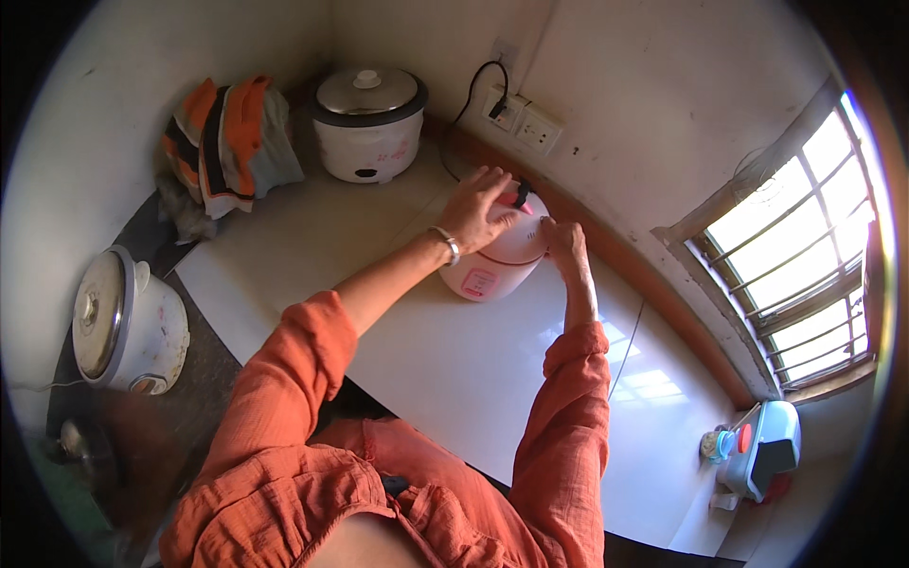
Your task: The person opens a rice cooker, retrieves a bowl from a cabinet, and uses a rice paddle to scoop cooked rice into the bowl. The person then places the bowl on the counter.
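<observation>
A small, rounded white rice cooker (492, 275) with a pink label panel stands on the pale tabletop. It has a pink handle on top with a black piece beside it. My left hand (475, 213) lies against the upper left of its lid, fingers stretched out and thumb apart, close by the handle. On the cooker's right side, my right hand (566, 243) is closed against the edge near the lid seam; some of its fingertips are hidden. A metal bangle (449, 248) circles my left wrist.
At the back stands a larger white rice cooker (367, 142) beside a striped cloth (227, 142). Another cooker (142, 322) sits at left. A black cord (471, 90) runs from the wall socket (538, 130) down behind the small cooker. Jars (717, 445) and a light-blue container (772, 450) stand right.
</observation>
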A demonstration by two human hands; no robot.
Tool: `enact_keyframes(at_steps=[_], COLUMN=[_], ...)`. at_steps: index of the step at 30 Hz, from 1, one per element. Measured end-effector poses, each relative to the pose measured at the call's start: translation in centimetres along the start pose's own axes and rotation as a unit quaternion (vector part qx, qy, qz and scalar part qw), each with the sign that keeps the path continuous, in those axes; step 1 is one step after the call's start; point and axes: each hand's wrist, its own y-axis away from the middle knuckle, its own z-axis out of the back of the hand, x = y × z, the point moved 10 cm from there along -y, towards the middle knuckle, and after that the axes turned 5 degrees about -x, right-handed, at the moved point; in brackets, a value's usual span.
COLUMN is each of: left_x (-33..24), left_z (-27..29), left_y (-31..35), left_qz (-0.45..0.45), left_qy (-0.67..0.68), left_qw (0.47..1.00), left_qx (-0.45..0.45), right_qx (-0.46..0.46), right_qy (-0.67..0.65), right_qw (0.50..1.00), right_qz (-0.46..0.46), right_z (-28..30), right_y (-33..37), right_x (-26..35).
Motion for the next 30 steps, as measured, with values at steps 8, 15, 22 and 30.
enact_keyframes(at_steps=[8,15,22,30], left_x=[0.9,7.0,11.8,14.3], left_z=[-3.4,-2.1,-4.0,-4.3], left_y=[0.5,1.1,1.8,3.1], left_qz=[0.097,0.241,0.325,0.309], left_qy=[-0.031,0.140,0.149,0.089], left_qw=[0.978,0.960,0.925,0.938], left_qx=[0.181,0.023,0.127,0.128], right_qx=[0.036,-0.079,0.002,0.083], right_qy=[-0.307,-0.022,0.071,0.116], right_qw=[0.943,0.967,0.964,0.947], right_qz=[-0.123,0.240,0.256,0.287], right_z=[-0.5,1.8,-0.7,-1.9], right_y=[1.3,4.1,3.4,4.0], right_x=[-4.6,7.6,11.9,13.6])
